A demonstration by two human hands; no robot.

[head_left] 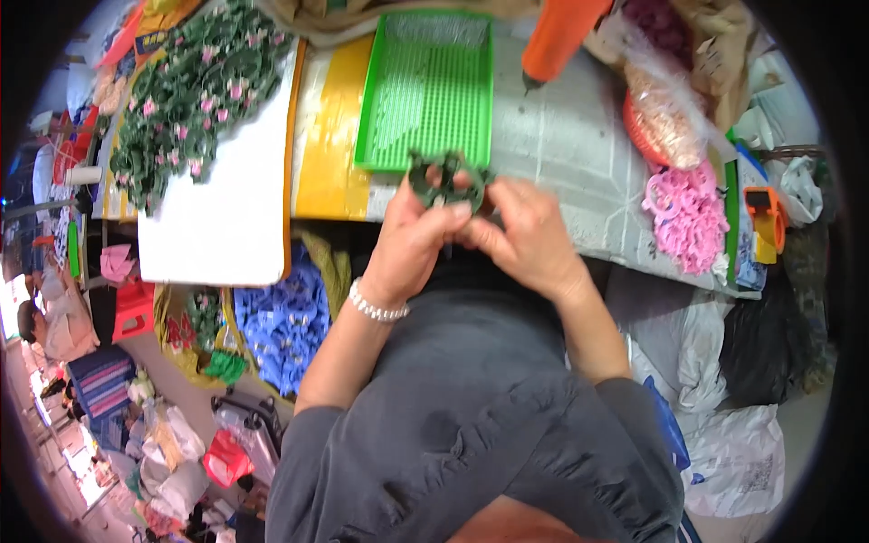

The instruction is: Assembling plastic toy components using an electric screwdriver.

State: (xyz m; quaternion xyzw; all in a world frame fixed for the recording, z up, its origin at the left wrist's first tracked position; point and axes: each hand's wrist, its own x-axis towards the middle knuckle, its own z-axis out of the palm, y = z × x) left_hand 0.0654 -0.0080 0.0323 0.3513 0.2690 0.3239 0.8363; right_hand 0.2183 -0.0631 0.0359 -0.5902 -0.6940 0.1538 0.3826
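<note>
A small dark green openwork piece (pixel 444 185) with rounded openings is held up in front of me, over the near edge of the work surface. My left hand (pixel 403 240) is closed on its left side, thumb lying across the near rim. From the other side my right hand (pixel 529 233) pinches at the right edge of the piece; its fingertips are partly hidden. Just beyond the hands lies a bright green slatted tray (pixel 360 136). To the left, a heap of similar dark green pieces with pink flowers (pixel 204 100) rests on a white board (pixel 217 235).
An orange pointed tool (pixel 561 41) hangs over the table's far side. Pink plastic pieces (pixel 688 217) and a red basket (pixel 641 127) with a clear bag sit at the right. An orange tape dispenser (pixel 765 217) is farther right. Below left stands a sack of blue pieces (pixel 285 317).
</note>
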